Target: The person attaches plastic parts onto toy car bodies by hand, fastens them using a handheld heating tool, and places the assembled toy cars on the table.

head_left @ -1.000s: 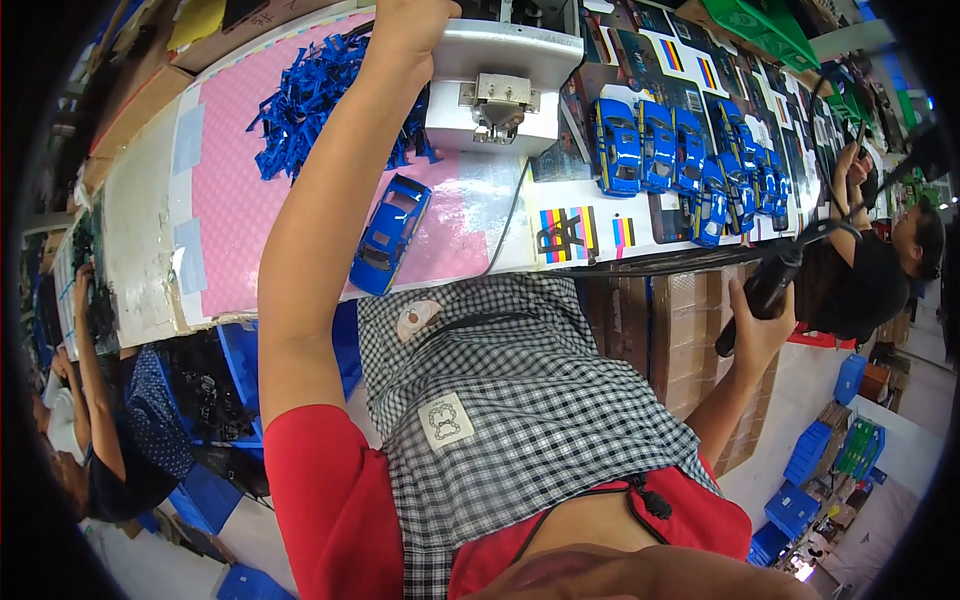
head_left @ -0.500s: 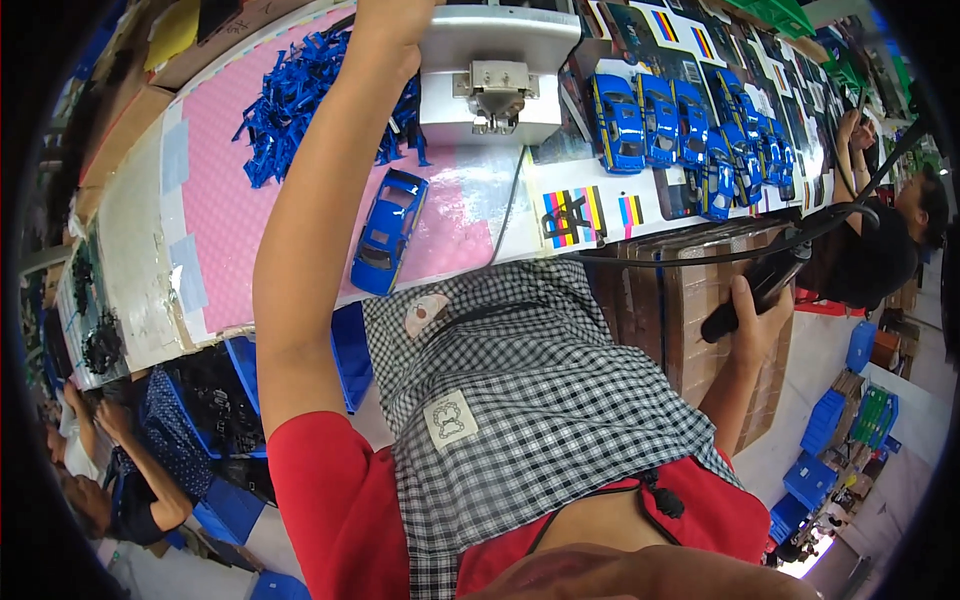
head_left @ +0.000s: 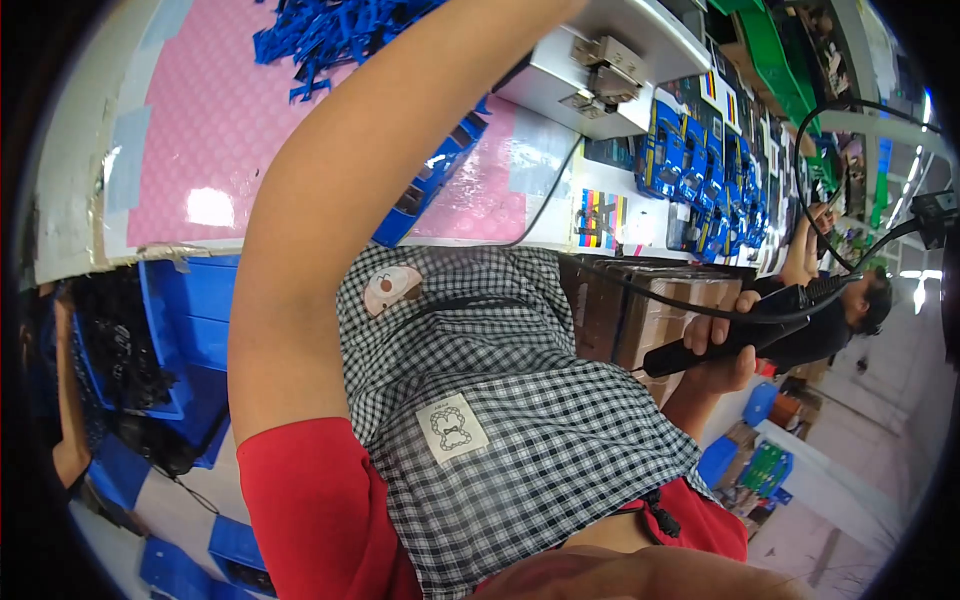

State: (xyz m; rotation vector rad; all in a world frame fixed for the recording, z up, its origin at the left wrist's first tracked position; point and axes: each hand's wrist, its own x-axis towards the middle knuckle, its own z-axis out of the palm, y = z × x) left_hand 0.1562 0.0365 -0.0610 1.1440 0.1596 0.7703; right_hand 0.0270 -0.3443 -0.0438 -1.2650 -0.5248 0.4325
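The pink mat (head_left: 210, 130) fills the upper left of the frame, lying on the white bench (head_left: 70, 170). My left arm (head_left: 330, 220) crosses it from lower left to the top edge, where the hand leaves the picture, so I cannot tell what it grips. My checked apron (head_left: 500, 420) takes up the middle and bottom.

Below the bench at left sit blue bins (head_left: 190, 330); the one at far left holds dark parts (head_left: 120, 350) too blurred to name. Brown cartons (head_left: 640, 310) stand under the bench right of centre.

At top centre a white fixture (head_left: 590, 85) with a metal clamp rests on the bench. To its right a row of blue packs (head_left: 700, 170) runs toward the upper right, green trays (head_left: 770, 40) beyond them. A heap of blue pieces (head_left: 320, 35) lies on the mat at the top. A blue toy car (head_left: 430, 180) lies on the mat's lower edge, partly behind my arm. A small card with coloured stripes (head_left: 598, 218) lies just right of the mat.

At right, level with mid-frame, my right hand (head_left: 725, 345) is curled fully round a black tool (head_left: 745, 335), held off the bench, its cable (head_left: 830, 150) looping up.
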